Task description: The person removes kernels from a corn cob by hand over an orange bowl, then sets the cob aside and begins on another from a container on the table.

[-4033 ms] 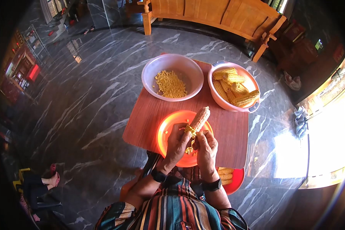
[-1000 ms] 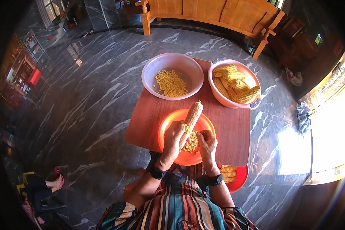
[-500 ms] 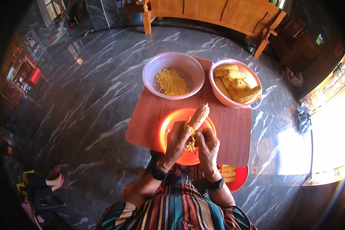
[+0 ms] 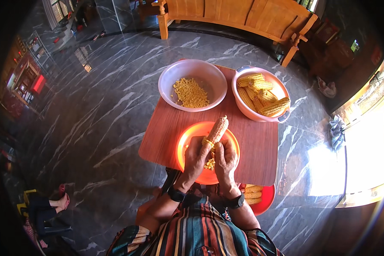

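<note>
A corn cob (image 4: 219,129), its upper part stripped bare and a band of yellow kernels left lower down, slants up from my hands. My left hand (image 4: 196,154) is wrapped round its lower end. Closed against the cob's right side, my right hand (image 4: 226,161) has its thumb at the remaining kernels; its fingertips are partly hidden. Both hands are over an orange basin (image 4: 182,143), where loose kernels (image 4: 209,164) lie under the cob.
A wooden table (image 4: 258,149) bears the basins. Behind the orange one, a pale basin (image 4: 164,91) contains kernels; a pink basin (image 4: 240,100) has several corn ears (image 4: 264,96). Low right, a red basin (image 4: 267,198) has cobs. A bench (image 4: 230,15) stands beyond; another person's feet (image 4: 63,202) show left.
My right hand has shifted slightly left and down, its thumb now closer against the cob. The cob has tipped a little more upright and moved slightly left.
</note>
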{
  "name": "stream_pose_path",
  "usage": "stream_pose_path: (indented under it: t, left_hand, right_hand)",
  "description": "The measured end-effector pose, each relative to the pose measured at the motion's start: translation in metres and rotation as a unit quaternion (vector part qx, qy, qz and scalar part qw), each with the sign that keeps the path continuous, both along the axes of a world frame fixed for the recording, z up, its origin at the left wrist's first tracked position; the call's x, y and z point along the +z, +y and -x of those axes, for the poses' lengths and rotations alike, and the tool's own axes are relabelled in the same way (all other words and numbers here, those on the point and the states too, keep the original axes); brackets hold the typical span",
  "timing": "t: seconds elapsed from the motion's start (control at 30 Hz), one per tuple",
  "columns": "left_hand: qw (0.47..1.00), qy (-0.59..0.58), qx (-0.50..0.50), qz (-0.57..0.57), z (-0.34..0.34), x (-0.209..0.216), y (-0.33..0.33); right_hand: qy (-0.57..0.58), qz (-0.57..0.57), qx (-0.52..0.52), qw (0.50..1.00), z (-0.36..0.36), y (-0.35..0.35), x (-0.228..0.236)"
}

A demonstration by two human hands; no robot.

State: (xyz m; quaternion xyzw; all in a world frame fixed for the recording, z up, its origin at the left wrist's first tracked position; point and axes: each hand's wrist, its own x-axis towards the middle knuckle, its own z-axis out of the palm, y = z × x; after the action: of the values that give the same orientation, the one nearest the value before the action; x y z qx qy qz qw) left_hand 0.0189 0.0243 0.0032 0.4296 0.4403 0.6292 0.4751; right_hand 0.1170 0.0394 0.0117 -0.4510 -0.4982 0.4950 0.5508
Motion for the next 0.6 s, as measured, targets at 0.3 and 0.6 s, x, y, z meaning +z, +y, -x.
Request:
stream_pose_path:
  t: [0.3,0.6]
  left_hand:
    - [0.972,-0.208,0.012,0.107,0.003,-0.002,0.013]
    - [0.991,-0.106,-0.018,0.078,0.003,0.004,0.004]
  right_hand:
    - [-0.069,0.02,-0.038,0.997,-0.022,0.007,-0.022]
    - [-0.008,0.005,0.023,1.0,-0.014,-0.005,0.007]
